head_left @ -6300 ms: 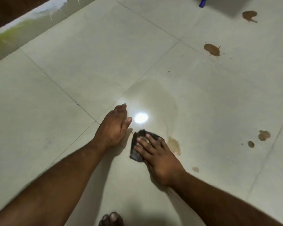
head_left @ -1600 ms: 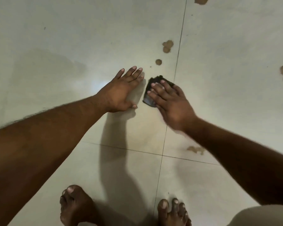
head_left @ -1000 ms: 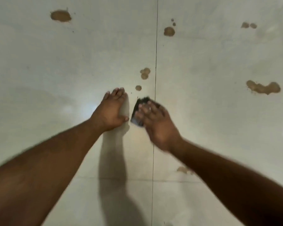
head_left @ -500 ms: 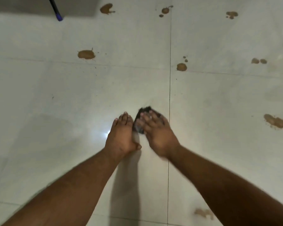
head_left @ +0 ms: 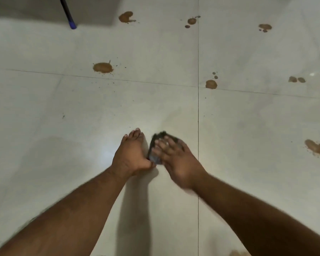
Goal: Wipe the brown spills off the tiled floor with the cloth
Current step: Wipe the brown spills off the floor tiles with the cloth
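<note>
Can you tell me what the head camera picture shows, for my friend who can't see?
A person's right hand presses a dark cloth flat on a pale tiled floor. The left hand rests beside it, and brown spills dot the tiles ahead.

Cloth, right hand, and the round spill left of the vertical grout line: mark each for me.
cloth [head_left: 154, 157]: head view, on its grey lower edge, clear of the fingers.
right hand [head_left: 180, 160]: head view, on the back of the hand pressing the cloth.
round spill [head_left: 102, 67]: head view, middle of the brown patch.
</note>
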